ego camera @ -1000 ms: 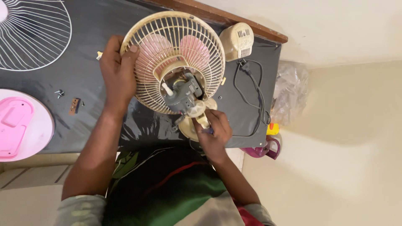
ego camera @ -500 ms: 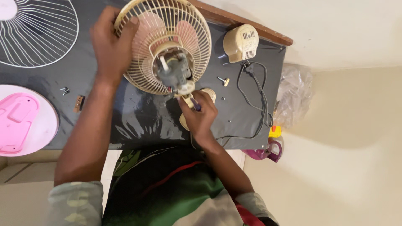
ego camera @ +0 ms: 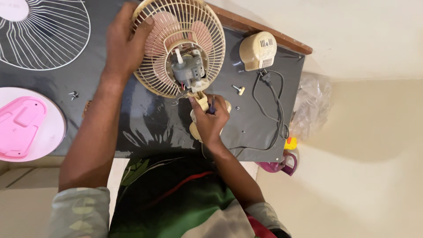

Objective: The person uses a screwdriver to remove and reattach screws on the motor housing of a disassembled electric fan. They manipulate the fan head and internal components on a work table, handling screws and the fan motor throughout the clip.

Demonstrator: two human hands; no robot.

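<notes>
A small cream table fan (ego camera: 180, 48) lies face down on a dark table cover (ego camera: 145, 123), its grey motor (ego camera: 188, 70) bared at the back of the cage and pink blades showing through. My left hand (ego camera: 125, 42) grips the cage's left rim. My right hand (ego camera: 209, 119) is closed around the fan's cream neck and base just below the motor, with a thin dark tool between its fingers. The base is mostly hidden under that hand.
A cream motor cover (ego camera: 258, 50) and a grey power cord (ego camera: 273, 110) lie to the right. Loose screws (ego camera: 238, 89) sit near it. A white wire guard (ego camera: 44, 33) and a pink-and-white round base (ego camera: 24, 125) are at the left. A clear plastic bag (ego camera: 313, 105) hangs past the table's right edge.
The fan has shifted up and right across the table with my left hand on its rim. My right hand followed, staying at the neck below the motor.
</notes>
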